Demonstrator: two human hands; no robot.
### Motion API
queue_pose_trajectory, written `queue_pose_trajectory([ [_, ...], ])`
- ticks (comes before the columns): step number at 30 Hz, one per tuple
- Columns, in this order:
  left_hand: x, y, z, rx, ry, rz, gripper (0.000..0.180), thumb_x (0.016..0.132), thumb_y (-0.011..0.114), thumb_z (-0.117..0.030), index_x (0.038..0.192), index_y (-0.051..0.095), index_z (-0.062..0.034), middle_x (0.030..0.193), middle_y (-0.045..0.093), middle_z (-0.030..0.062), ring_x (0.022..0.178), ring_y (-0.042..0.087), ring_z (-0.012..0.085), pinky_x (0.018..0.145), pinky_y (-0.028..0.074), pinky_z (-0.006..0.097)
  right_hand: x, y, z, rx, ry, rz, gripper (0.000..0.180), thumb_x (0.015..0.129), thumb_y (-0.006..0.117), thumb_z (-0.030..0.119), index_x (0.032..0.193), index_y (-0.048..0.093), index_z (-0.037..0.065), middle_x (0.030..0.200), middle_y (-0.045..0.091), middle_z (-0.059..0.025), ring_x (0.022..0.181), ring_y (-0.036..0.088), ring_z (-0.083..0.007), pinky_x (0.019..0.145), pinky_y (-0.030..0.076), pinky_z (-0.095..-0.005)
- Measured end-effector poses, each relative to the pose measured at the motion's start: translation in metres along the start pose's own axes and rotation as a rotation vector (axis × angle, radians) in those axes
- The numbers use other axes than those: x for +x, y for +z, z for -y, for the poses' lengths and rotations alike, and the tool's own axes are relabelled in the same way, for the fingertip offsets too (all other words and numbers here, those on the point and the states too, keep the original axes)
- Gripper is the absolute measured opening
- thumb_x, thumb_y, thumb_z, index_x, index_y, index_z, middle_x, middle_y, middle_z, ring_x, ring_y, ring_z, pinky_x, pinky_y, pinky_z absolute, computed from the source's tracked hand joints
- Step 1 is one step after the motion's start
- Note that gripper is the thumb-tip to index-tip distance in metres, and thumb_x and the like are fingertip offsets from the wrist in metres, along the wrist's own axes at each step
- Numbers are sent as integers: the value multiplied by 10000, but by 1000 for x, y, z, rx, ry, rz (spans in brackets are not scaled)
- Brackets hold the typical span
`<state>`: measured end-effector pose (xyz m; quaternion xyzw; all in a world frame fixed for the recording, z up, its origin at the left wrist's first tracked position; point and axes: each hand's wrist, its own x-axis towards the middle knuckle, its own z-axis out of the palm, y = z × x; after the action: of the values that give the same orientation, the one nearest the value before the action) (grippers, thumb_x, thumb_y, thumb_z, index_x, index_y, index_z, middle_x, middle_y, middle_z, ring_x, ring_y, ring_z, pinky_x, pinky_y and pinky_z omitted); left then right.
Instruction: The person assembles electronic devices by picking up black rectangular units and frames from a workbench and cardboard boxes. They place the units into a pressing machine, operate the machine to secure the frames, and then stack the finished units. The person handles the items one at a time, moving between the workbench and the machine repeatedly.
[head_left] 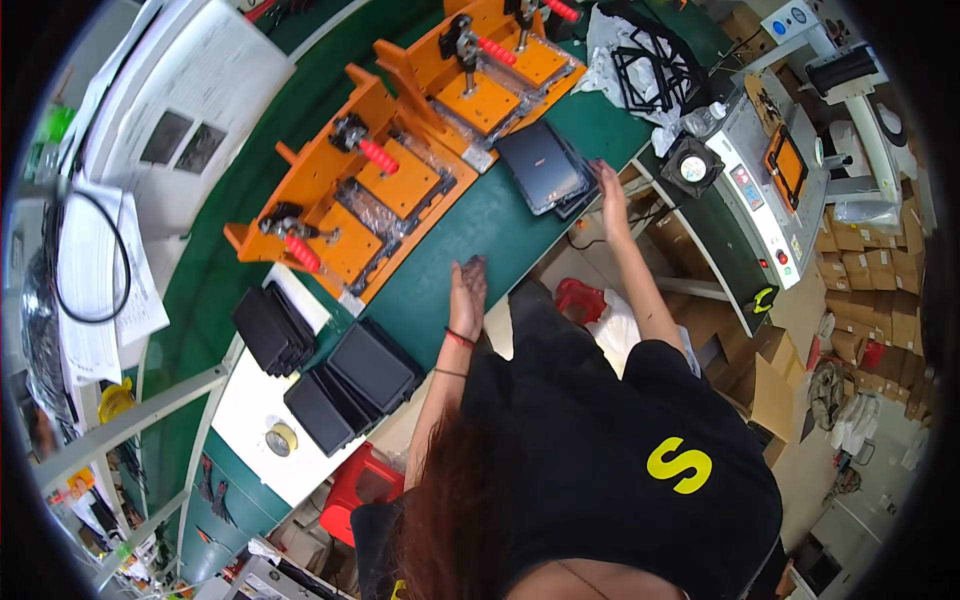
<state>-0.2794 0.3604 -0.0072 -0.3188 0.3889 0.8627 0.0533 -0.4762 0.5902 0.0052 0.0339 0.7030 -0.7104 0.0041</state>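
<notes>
A small stack of flat, dark, glossy panels (543, 167) lies on the green bench top (505, 235), in front of the right-hand orange fixture. My right hand (613, 203) is at the right edge of this stack, fingers stretched out along its side and seeming to touch it. My left hand (467, 293) is over the bench's front edge, open, with nothing seen in it. Left of that hand, black rectangular frames or trays (375, 365) sit in overlapping piles, and another pile of black trays (273, 328) stands farther left.
Orange clamp fixtures (400, 190) with red-handled toggle clamps line the back of the bench. Black frames (650, 75) lie on plastic wrapping at the far right. A white machine (770, 215) stands at right, near cardboard boxes (865, 270). A tape roll (281, 439) rests on a white sheet.
</notes>
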Motion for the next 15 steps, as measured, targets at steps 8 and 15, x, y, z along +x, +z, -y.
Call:
queue_pose_trajectory([
  [8, 144, 106, -37, -159, -423, -229, 856, 897, 276, -627, 1441, 82, 5, 1450, 286, 187, 1363, 228, 292, 1090, 132, 546, 132, -11, -49, -443, 647, 311, 845, 895, 257, 661, 1003, 600, -104, 1036, 609, -226, 986, 553, -292, 893, 391, -361],
  [15, 183, 147, -13, 110, -212, -111, 789, 903, 101, -649, 1420, 253, -73, 1407, 366, 143, 1266, 412, 280, 1034, 349, 442, 144, 5, -54, -693, 718, 733, 1045, 815, 213, 764, 1346, 266, -134, 1377, 294, -347, 1314, 275, -415, 1082, 225, -413],
])
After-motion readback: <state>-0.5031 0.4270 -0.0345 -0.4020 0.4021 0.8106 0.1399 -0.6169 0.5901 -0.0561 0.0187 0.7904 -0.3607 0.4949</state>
